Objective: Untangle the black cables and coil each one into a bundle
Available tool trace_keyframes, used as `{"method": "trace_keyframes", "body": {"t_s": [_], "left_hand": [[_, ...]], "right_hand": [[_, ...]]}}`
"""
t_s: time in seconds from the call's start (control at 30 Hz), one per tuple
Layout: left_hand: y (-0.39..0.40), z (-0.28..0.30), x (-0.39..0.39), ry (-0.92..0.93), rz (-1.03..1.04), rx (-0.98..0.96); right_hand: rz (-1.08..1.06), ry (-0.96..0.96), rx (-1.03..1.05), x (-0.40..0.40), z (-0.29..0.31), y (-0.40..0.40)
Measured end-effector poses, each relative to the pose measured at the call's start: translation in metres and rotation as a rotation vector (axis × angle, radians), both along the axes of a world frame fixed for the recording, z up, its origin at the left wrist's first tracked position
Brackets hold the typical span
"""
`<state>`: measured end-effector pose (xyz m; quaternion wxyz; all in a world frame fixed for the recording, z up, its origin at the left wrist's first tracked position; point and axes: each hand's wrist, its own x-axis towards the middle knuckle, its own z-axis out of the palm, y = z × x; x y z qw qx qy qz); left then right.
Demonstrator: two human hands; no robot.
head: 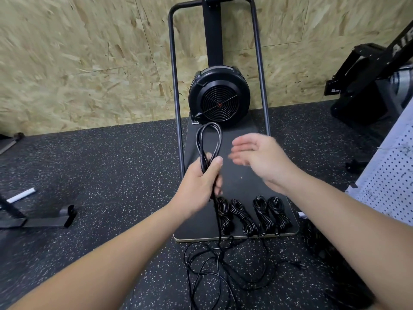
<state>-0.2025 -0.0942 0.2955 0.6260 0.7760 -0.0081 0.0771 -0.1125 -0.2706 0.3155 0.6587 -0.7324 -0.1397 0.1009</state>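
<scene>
The left hand [202, 179] gripped the limp, light black cable [209, 144] where its loops crossed; the right hand [257, 157] hovered open.

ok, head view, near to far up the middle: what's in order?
loose cables on the floor → coiled bundles on the board's near edge → left hand gripping cable loops → fan → wall

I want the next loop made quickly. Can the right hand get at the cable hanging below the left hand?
Probably yes. The right hand is open, holds nothing and hovers beside the left hand, and nothing lies between it and the hanging cable.
</scene>
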Motion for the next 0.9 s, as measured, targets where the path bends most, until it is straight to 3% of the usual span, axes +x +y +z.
{"method": "trace_keyframes", "body": {"t_s": [0.07,0.13,0.33,0.43,0.53,0.67,0.8,0.9], "left_hand": [[0.004,0.004,0.003,-0.016,0.047,-0.046],[0.007,0.005,0.004,-0.054,0.086,-0.06],[0.014,0.009,0.01,-0.114,0.189,-0.247],[0.026,0.014,0.012,-0.119,0.248,-0.281],[0.043,0.013,0.016,-0.11,0.313,-0.277],[0.054,0.006,0.021,-0.037,0.34,-0.099],[0.055,0.001,0.024,0.06,0.231,0.019],[0.056,0.015,0.023,0.111,0.176,-0.04]], "right_hand": [[0.2,0.012,-0.228,-0.012,-0.012,0.005],[0.382,0.052,-0.329,-0.025,-0.031,0.014],[0.51,0.174,-0.326,-0.038,-0.06,0.029],[0.41,0.233,-0.264,-0.038,-0.055,0.03],[0.319,0.17,-0.228,-0.033,-0.039,0.029],[0.367,0.036,-0.219,-0.034,-0.005,0.026],[0.537,0.119,0.105,-0.051,0.013,0.026],[0.487,0.072,0.199,-0.047,0.011,0.021]]}}
